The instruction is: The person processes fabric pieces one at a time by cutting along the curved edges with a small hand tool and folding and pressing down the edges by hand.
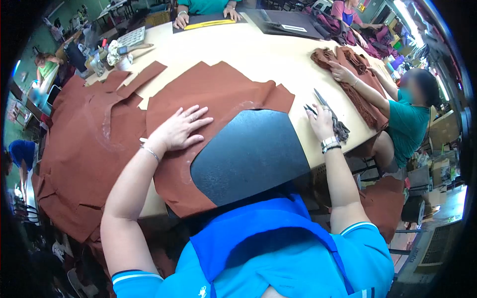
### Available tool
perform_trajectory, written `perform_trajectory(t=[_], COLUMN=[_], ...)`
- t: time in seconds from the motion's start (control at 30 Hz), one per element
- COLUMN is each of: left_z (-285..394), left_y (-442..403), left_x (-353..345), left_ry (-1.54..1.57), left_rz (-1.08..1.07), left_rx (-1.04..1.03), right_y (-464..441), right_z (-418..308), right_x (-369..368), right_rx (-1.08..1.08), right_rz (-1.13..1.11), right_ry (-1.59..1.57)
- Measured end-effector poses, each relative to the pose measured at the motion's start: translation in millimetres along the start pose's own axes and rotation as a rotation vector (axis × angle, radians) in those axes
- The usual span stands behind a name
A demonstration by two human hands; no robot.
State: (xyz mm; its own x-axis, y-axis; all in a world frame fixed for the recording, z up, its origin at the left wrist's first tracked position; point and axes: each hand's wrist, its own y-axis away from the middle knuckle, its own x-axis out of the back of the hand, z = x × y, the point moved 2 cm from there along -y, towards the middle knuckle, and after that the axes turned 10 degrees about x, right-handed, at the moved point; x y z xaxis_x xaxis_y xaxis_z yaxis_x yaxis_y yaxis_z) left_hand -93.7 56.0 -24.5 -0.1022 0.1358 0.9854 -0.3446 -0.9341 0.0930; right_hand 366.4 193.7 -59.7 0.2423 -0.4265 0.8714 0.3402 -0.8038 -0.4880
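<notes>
My left hand (183,128) lies flat with fingers spread on a rust-brown fabric piece (208,92). That fabric has a curved cut-out edge with pale chalky marks, and it rests partly over a dark, smooth board (253,156) in front of me. To the right of the board, my right hand (322,123) is closed, with a small dark tip showing at its fingers; what it holds is not clear. Right beside this hand lies a pair of scissors (320,97), blades pointing away from me, the handles (341,130) dark and wrapped-looking.
More rust-brown fabric (74,149) spreads over the left side. A brush (134,48) lies across a white container near jars. One co-worker (410,109) handles brown fabric at right; another person's hands rest by a yellow ruler (209,24) across the table.
</notes>
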Motion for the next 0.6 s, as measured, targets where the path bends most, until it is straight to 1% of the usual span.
perform_trajectory(t=[0.03, 0.07, 0.1, 0.17, 0.2, 0.27, 0.3, 0.33, 0.4, 0.43, 0.47, 0.53, 0.6], left_z=[-1, 0, 3, 20, 28, 42, 44, 42, 27, 25, 23, 36, 67], left_y=[1, -3, -14, -38, -51, -67, -69, -66, -45, -34, -21, 5, 34], left_x=[-9, -14, -21, -36, -44, -38, -36, -33, -25, -20, -18, 3, 26], left_ry=[-0.003, 0.067, 0.067, 0.059, 0.095, 0.380, 0.359, 0.286, 0.144, 0.159, 0.168, 0.034, -0.079], left_rz=[0.052, 0.108, 0.174, 0.278, 0.380, 0.600, 0.635, 0.501, 0.231, 0.092, 0.118, -0.019, -0.209], left_rx=[0.048, 0.134, 0.285, 0.607, 0.797, 0.889, 0.875, 0.774, 0.576, 0.551, 0.532, 0.573, 0.631], right_y=[-8, -14, -14, -3, 8, 31, 35, 39, 37, 37, 35, 23, 5], right_z=[-23, -48, -75, -136, -168, -202, -204, -205, -186, -173, -159, -137, -124], right_x=[17, 28, 36, 44, 53, 58, 62, 66, 64, 56, 48, 46, 64], right_rx=[0.055, 0.097, 0.134, 0.296, 0.324, 0.424, 0.432, 0.439, 0.314, 0.313, 0.264, 0.234, 0.244], right_rz=[0.110, 0.123, 0.130, -0.015, -0.168, -0.225, -0.236, -0.251, -0.320, -0.250, -0.298, -0.449, -0.638], right_ry=[-0.043, -0.191, -0.341, -0.535, -0.499, -0.378, -0.346, -0.316, -0.413, -0.492, -0.561, -0.658, -0.703])
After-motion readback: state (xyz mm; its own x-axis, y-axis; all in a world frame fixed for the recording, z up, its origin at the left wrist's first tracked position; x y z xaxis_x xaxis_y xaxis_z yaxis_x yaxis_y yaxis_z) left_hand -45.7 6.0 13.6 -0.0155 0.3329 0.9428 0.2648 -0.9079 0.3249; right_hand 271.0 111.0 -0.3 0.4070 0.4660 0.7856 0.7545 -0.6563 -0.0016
